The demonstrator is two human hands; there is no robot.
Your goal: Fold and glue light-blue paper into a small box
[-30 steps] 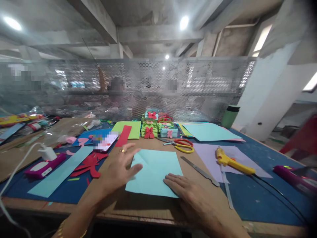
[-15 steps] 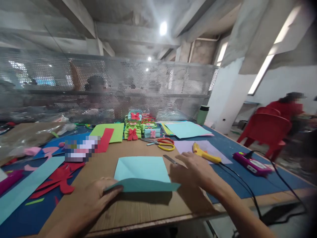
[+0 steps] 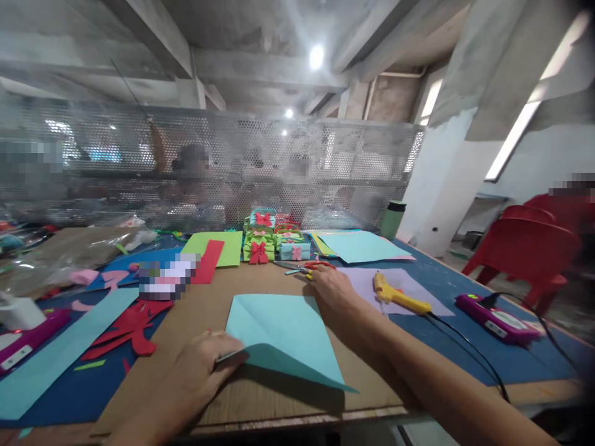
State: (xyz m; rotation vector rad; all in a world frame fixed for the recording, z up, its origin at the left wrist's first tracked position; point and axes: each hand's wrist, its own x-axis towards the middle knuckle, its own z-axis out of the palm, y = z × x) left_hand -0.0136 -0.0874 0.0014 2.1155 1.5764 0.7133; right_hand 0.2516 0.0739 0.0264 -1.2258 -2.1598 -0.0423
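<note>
**One Hand Pins the Blue Sheet, the Other Reaches the Scissors**

A worker's left hand [image 3: 211, 359] curls at the near-left corner of a pale-blue sheet [image 3: 279, 328], fingers bent and thumb drawn in, pinching the edge. The right arm stretches forward past the sheet's right side, its hand [image 3: 331, 286] palm down over the handles of a pair of scissors [image 3: 321, 265]. The fingers are partly bent; whether they have closed on the handles cannot be told.

The sheet lies on a brown board [image 3: 186, 331] at the table's front, matte, thin and roughly square. A soft crease runs in from its far-left corner, and its near edge bows up, casting a shadow beneath. The scissors pair metal blades with red and yellow handles. To the right, a yellow plastic glue gun [image 3: 402, 296] rests on a lilac sheet [image 3: 441, 298]; to the left lie ragged red scraps [image 3: 139, 328] and a long pale-blue strip [image 3: 69, 350]. Beyond the board stand small green and blue boxes [image 3: 260, 244] trimmed with bows.

Half a second earlier, the right hand hovered closer in, by a grey metal strip, and the sheet's near edge stood up in a fuller fold. The left hand keeps its corner.
</note>
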